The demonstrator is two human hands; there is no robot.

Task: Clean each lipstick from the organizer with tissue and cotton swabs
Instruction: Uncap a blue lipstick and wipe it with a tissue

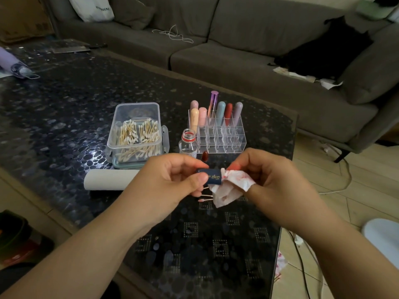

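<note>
My left hand [172, 180] pinches a dark blue lipstick tube [212, 176] with gold lettering, held sideways above the table. My right hand [274, 182] grips a red-stained white tissue [228, 188] wrapped over the tube's right end. Behind them stands the clear acrylic organizer [224, 139] with several pastel lipsticks [220, 111] upright in its back rows. A clear box of cotton swabs [136, 134] sits to its left. Two used swabs [205, 198] lie on the table under my hands. A dark red cap [204, 156] stands in front of the organizer.
A small open bottle [188, 143] stands between the swab box and the organizer. A tissue roll [110, 179] lies at the front left. The dark pebble-patterned table [64, 104] ends at the right above a floor with cables [343, 178]. A grey sofa [237, 39] is behind.
</note>
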